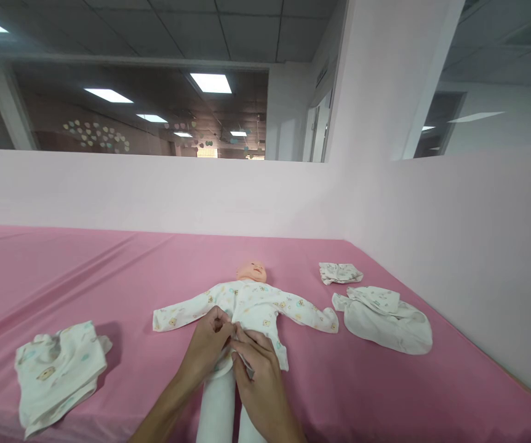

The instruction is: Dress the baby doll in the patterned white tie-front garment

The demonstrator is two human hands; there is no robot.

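Note:
A baby doll (252, 271) lies on its back on the pink sheet, its head toward the wall. It wears a white baby shirt (256, 298) with a small coloured print, the sleeves stretched out to both sides. White trousers (216, 406) cover its legs, which point toward me. At the doll's waist my left hand (212, 335) pinches the front of the shirt. Close beside it, my right hand (260, 369) has its fingers closed at the shirt's front too. The exact spot between the fingertips is hidden.
Folded printed baby clothes (59, 375) lie at the left. To the right are a small folded cloth (340, 273) and a larger white garment (385, 323). The pink sheet (108, 277) reaches white walls (154, 194) at the back and right, with windows above.

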